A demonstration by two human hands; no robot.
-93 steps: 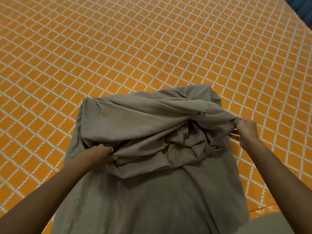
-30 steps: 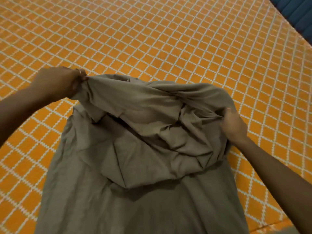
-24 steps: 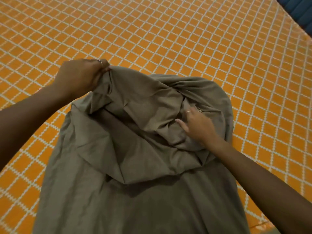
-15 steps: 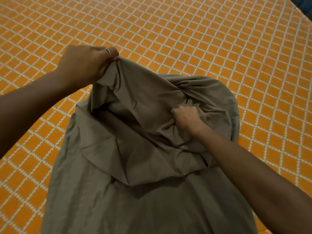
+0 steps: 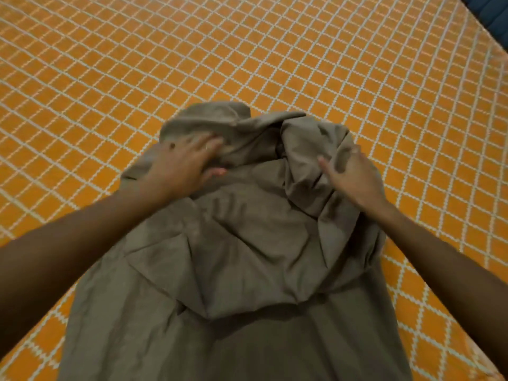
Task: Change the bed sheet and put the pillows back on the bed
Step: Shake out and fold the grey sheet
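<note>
Early stage. Grey bed sheet (image 5: 247,257) lay bunched on near part of orange mattress (image 5: 275,50), mostly uncovered. Left hand (image 5: 181,166) and right hand (image 5: 354,177) rested flat-fingered on folds, gripping nothing. Spreading, tucking, pillows remained; no pillows visible.

Two bare forearms, no sleeves in view. Left hand (image 5: 181,166): a small ring on one finger, blurred. Right hand (image 5: 354,180): a ring on one finger, detail unclear.
</note>
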